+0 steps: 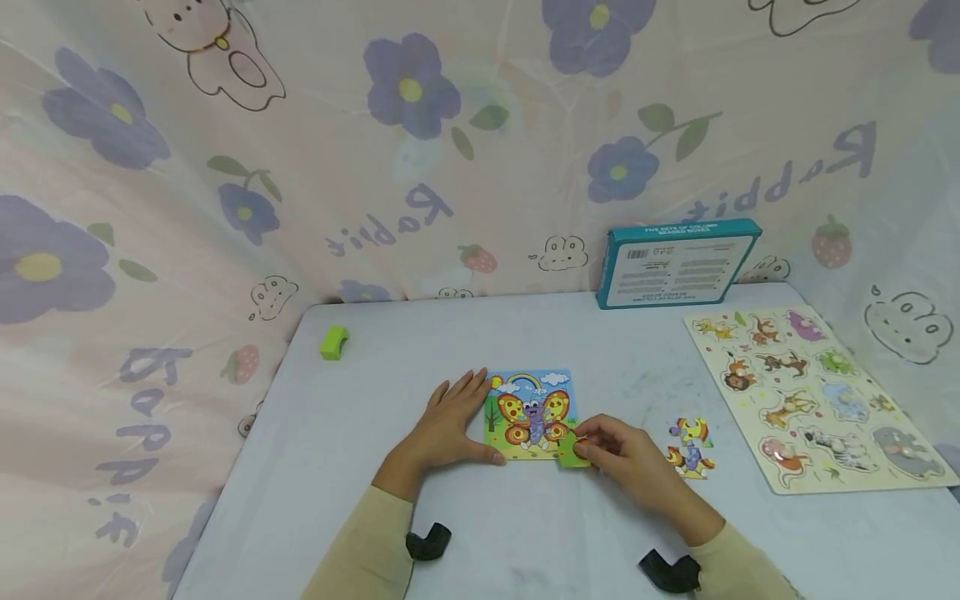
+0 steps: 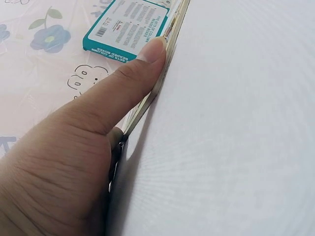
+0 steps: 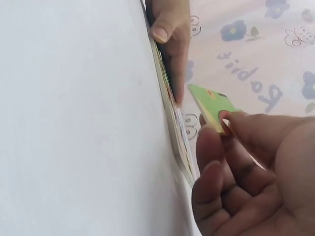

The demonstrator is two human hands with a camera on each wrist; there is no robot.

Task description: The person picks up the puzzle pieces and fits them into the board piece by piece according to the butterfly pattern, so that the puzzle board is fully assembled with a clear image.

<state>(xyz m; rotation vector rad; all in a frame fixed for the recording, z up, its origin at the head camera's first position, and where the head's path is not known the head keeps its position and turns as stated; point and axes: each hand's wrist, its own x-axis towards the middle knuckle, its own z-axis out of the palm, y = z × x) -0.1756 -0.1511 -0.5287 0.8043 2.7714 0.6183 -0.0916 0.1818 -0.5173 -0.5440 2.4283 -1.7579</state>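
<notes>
A small square butterfly puzzle board [image 1: 517,455] lies on the white table. My left hand [image 1: 448,427] rests along its left side, fingers spread and straight, the thumb at the lower edge; in the left wrist view the thumb [image 2: 125,83] lies against the board's edge. With thumb and fingers, my right hand [image 1: 633,462] pinches a green puzzle piece [image 1: 570,452] over the board's lower right corner. The right wrist view has this piece [image 3: 209,104] tilted and raised off the board. Two loose pieces, one upper [image 1: 692,430] and one lower [image 1: 690,462], lie right of that hand.
A large cream animal puzzle board [image 1: 757,417] lies at the right. At the back, a teal-edged box [image 1: 678,262] stands against the patterned curtain [image 1: 480,167]. A green arched block [image 1: 333,342] sits near the table's far left corner.
</notes>
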